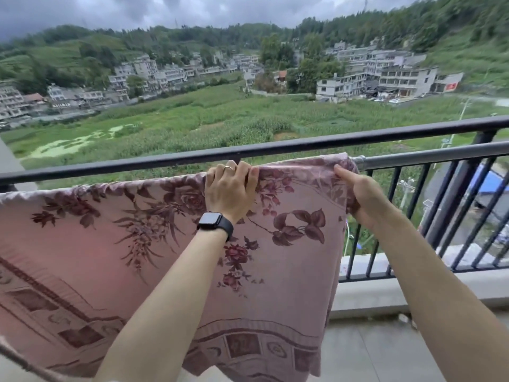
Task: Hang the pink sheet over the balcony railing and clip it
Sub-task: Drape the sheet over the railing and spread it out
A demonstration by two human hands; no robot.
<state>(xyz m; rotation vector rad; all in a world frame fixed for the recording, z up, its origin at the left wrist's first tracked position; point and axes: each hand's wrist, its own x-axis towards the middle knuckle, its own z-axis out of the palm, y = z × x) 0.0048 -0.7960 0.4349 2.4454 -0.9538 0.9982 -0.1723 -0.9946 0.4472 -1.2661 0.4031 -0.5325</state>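
Head view: pink sheet (170, 260) (dark floral print) hangs draped over a grey pole (429, 158) just inside the black balcony railing (165, 160), its lower edge near the floor (366, 351). Left hand (230, 188), ring on one finger and black watch (215, 222) on the wrist, has its grip curled over the sheet's top fold. Right hand (360, 194) pinches the sheet's right edge at the pole. No clip visible on the sheet.

pink sheet (289, 271) draped over grey rail (429, 158) | left hand (231, 188) grips top fold | right hand (360, 194) pinches corner
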